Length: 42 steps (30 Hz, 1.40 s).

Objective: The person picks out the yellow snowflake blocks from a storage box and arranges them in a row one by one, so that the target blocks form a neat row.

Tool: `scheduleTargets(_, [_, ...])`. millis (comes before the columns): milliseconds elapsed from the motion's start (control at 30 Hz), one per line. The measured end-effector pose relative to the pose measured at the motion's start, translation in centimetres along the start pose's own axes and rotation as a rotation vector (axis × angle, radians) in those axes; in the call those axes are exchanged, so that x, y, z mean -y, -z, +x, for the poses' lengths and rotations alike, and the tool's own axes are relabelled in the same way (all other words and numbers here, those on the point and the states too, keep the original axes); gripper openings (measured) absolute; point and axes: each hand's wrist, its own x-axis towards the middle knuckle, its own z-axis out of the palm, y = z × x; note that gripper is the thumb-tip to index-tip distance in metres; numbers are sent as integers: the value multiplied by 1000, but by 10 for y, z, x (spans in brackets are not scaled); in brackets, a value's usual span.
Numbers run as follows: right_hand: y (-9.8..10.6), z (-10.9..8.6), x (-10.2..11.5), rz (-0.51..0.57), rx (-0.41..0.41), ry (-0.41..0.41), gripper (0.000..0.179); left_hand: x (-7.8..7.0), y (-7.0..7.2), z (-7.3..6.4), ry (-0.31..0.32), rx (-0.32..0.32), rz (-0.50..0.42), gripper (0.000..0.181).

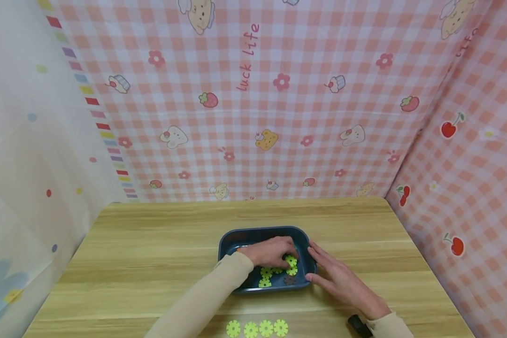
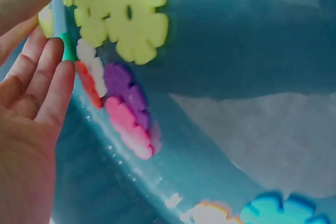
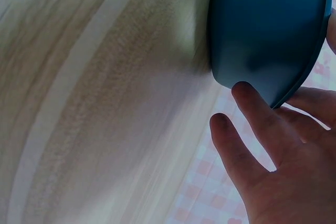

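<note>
My left hand (image 1: 272,252) reaches down into a dark blue bin (image 1: 232,233), its fingers bent among yellow-green snowflake discs (image 1: 266,272). One such disc (image 1: 291,260) lies between thumb and fingertips; whether they pinch it cannot be made out. In the left wrist view, purple (image 2: 126,90), pink (image 2: 128,129), red and white discs lean by the bin's wall, with a blue disc (image 2: 283,211) farther off. The right hand (image 1: 342,277) rests against the bin's right end, thumb toward the front corner, fingers fairly straight along the outer wall (image 3: 262,72).
Several yellow-green discs (image 1: 266,328) lie in a row on the wooden table (image 1: 152,263) in front of the bin. A dark brown disc (image 1: 289,280) sits inside the bin's front right. Patterned cloth (image 1: 253,112) hangs behind the table and at both sides. A black band (image 1: 359,326) circles the right wrist.
</note>
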Motion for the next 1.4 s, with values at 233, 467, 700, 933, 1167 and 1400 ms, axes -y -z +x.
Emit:
scheduleTargets(233, [0,1,1,9,17,-9,70,-7,12,-12,30,-44,-18,32])
scheduleTargets(467, [1,0,2,6,27,-15,70,-11,23,-22,57,-53,-26,34])
scheduleTargets(700, [2,0,4,33,32,-36,71,-12,31,-35,46,-65,-8,34])
scheduleTargets(933, [0,1,4,25,29,-37,69,-15,37,-48,3,-105,-18,34])
scheduleTargets(1167, [-1,1,4,13,26,-39,69,-18,34,-65,-15,-176,-18,34])
scheduleTargets(1400, [-1,1,5,0,17,-36,69,-21,31,-81,-26,-246,-4,32])
